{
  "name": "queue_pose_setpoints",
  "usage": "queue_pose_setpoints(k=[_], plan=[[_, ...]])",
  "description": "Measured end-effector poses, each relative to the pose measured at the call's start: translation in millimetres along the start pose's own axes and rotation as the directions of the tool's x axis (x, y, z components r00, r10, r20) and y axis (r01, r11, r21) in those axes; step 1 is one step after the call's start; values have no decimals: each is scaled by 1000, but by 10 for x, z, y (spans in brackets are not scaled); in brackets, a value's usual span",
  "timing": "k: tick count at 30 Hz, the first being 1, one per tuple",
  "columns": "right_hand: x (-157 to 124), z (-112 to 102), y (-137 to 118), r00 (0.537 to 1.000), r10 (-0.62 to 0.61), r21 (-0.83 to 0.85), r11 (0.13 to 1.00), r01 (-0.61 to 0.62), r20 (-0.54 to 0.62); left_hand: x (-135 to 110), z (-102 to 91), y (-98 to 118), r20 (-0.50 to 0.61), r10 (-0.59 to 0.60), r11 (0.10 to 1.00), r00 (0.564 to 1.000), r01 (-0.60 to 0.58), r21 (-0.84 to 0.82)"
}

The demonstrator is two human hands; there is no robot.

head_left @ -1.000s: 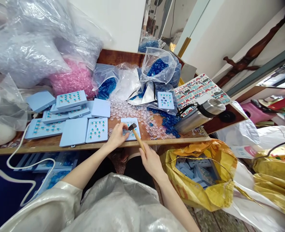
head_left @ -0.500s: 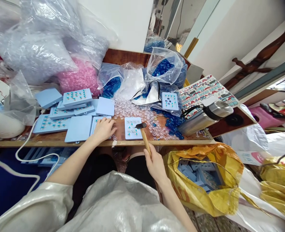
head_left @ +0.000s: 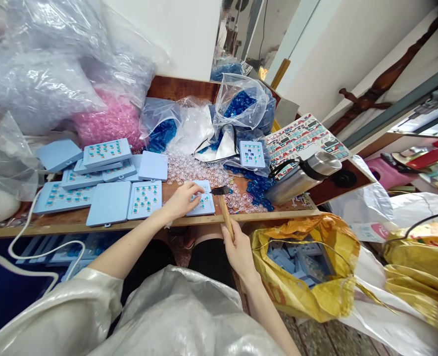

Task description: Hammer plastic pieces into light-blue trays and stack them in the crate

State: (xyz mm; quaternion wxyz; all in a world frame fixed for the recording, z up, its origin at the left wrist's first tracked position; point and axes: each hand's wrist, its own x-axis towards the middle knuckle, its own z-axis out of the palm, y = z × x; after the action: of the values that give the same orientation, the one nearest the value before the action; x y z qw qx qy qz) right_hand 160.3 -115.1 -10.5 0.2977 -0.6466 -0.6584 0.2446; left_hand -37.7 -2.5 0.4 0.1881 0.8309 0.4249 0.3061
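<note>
At a crowded wooden workbench [head_left: 66, 221], a yellow woven sack [head_left: 300, 296] of blue plastic trays sits below the bench on our right, and bulging clear plastic bags [head_left: 36, 74] of pink and blue parts are piled along the far side. Blue trays set with rows of small parts cover the bench's left half, with loose clear plastic pieces [head_left: 192, 170] scattered beside them.

Since the earlier frame, our left hand [head_left: 181, 200] has moved off the neighbouring tray and now rests, fingers lightly curled, on a small blue tray [head_left: 207, 207] near the bench's front edge. Our right hand [head_left: 239, 252] is closed around the wooden handle of a small hammer [head_left: 224, 210], whose long axis runs away from us, leaning slightly left. Its dark metal head [head_left: 219, 191] lies crosswise, now just off the tray's right edge.
</note>
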Motion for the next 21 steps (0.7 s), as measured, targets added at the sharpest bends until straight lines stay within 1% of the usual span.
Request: queue_pose_setpoints(k=[1,3,6,8,10,12,16,19,21], plan=[[-1,-9,4,1000,-2,1,1000,2,-6,13,67,10,-8,-9,999,1000,9,-38],[-6,-18,14,1000,-2,1,1000,2,-16,11,189,-5,-20,-21,998,1000,20,-52],[-18,-7,34,1000,4,-6,1000,-4,-9,-36,297,-65,-32,9,1000,999,-8,26],[-21,8,41,1000,-2,-13,1000,2,10,-68,313,-93,-37,39,997,999,-37,61],[-17,23,35,1000,-13,-28,1000,14,20,-87,304,-100,-43,52,997,998,-49,61],[-6,30,15,999,-17,-79,997,19,28,-95,295,-96,-51,41,998,998,-39,41],[28,10,-50,994,-8,-218,976,32,108,-108,311,-99,-76,-6,1000,997,4,-18],[45,-15,-91,997,-22,-227,973,39,81,-125,328,-122,-89,-6,998,996,1,-62],[47,-18,-104,995,-19,-246,968,41,94,-136,328,-138,-89,-4,997,996,-3,-80]])
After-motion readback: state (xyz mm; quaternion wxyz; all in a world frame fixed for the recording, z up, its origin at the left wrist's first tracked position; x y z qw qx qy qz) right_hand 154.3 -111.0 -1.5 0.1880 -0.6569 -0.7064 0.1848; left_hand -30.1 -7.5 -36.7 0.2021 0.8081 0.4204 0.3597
